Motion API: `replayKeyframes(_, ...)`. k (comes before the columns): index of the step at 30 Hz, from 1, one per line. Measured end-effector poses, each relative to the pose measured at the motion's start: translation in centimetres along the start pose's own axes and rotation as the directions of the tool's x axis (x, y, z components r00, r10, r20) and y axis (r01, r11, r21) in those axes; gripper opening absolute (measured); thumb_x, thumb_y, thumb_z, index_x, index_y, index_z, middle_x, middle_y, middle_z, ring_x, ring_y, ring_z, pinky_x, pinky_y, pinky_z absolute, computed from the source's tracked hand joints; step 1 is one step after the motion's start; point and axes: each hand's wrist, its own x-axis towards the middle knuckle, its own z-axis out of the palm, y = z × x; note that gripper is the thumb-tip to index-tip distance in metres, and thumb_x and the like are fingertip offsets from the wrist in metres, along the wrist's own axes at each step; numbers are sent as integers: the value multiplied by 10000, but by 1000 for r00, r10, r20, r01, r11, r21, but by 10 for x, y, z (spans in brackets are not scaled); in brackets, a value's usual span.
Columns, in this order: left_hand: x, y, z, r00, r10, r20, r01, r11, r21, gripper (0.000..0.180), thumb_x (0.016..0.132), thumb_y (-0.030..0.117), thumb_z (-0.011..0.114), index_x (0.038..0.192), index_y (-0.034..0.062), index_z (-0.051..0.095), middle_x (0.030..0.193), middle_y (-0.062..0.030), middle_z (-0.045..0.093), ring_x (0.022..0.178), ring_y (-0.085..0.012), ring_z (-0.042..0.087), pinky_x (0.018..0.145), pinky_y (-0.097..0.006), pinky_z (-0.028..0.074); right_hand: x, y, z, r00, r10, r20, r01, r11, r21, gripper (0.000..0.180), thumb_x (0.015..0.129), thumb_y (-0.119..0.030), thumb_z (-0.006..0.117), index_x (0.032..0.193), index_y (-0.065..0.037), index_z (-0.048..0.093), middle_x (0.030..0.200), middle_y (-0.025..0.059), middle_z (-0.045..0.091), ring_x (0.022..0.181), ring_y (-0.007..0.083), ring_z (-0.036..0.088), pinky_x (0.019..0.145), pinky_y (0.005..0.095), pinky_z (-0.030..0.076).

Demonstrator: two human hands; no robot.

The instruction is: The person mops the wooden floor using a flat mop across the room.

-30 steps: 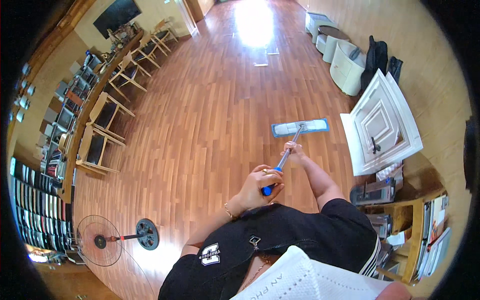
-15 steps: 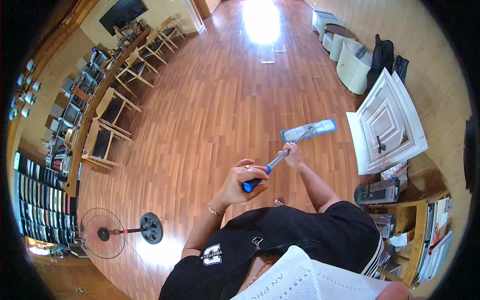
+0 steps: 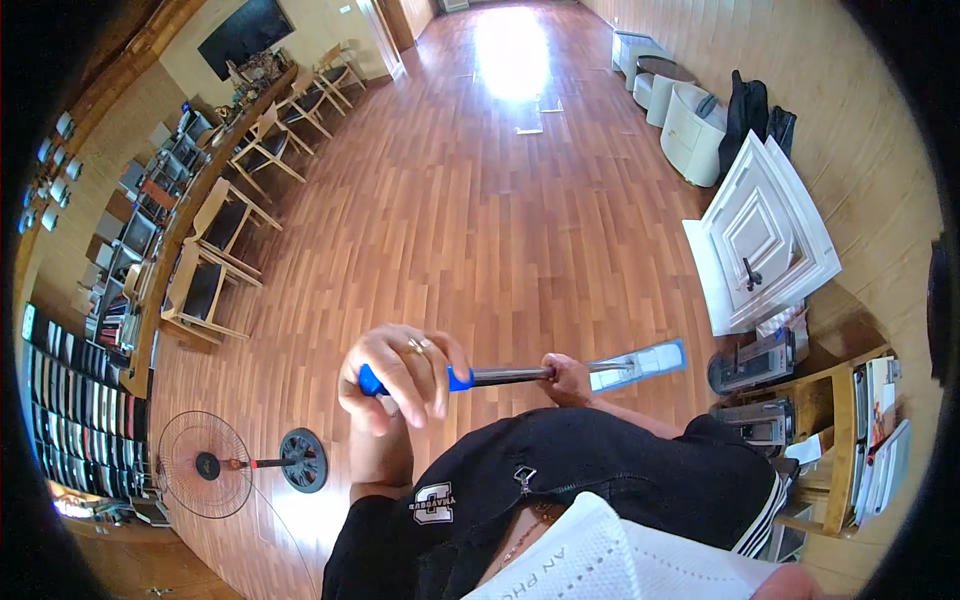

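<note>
A flat mop crosses in front of my body, its metal pole (image 3: 508,376) running nearly level from left to right. My left hand (image 3: 400,372), with a ring on one finger, curls over the blue grip at the pole's upper end. Farther down, my right hand (image 3: 568,381) is closed around the pole. Just beyond it, the mop head (image 3: 645,365), a pale pad with blue edges, rests on the wooden floor (image 3: 450,230) to my right. Part of the head's near end is hidden behind my right hand.
On the left, wooden chairs (image 3: 215,215) line a long counter. A fan (image 3: 207,464) with a round black base (image 3: 303,460) stands at lower left. At right are white panels (image 3: 760,240), a cream armchair (image 3: 692,135) and a wooden shelf (image 3: 835,440) with books.
The mop head has come back toward me, from ahead to beside my right side. My left hand has moved left and the pole has swung nearly level. Both hands keep their hold.
</note>
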Motion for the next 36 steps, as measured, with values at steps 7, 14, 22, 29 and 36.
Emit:
replayKeyframes(7,-6,-17,39,988,-64,-138,39,983,-178,214,689,208,779,803,41,708,583,-27,591,518,-187,540,569,-362,425,-15,23,-10,992,49,118,-24,978,-208,186,793,-227,598,723,-66,536,753,178,587,761,393,590,615,498,442)
replayKeyframes(14,20,-32,55,947,-186,-261,202,979,37,162,740,147,752,660,69,634,587,-34,577,560,-222,536,626,-375,391,33,32,-41,991,-56,117,90,949,-303,301,765,-293,724,701,-77,524,718,155,580,683,389,578,571,455,420)
replayKeyframes(22,55,-174,7,918,-143,-369,323,810,489,196,757,15,735,679,62,561,672,-67,581,675,-269,572,715,-404,442,172,226,-96,905,-413,-105,397,906,-145,245,782,-255,717,817,-72,558,758,81,571,776,269,589,674,392,466)
replayKeyframes(29,55,-290,-63,663,111,-740,520,644,561,113,797,25,713,751,36,611,697,-99,608,636,-214,585,601,-322,452,270,193,-105,962,-102,-255,59,984,-171,354,733,-317,783,843,-75,549,826,110,590,762,286,575,691,399,481)
replayKeyframes(36,35,-300,-60,533,216,-818,675,474,565,70,812,11,694,783,23,632,720,-109,628,637,-206,600,592,-302,455,310,203,-85,971,-240,-3,233,944,-234,313,692,-290,800,769,-97,566,773,76,588,752,253,606,659,379,486)
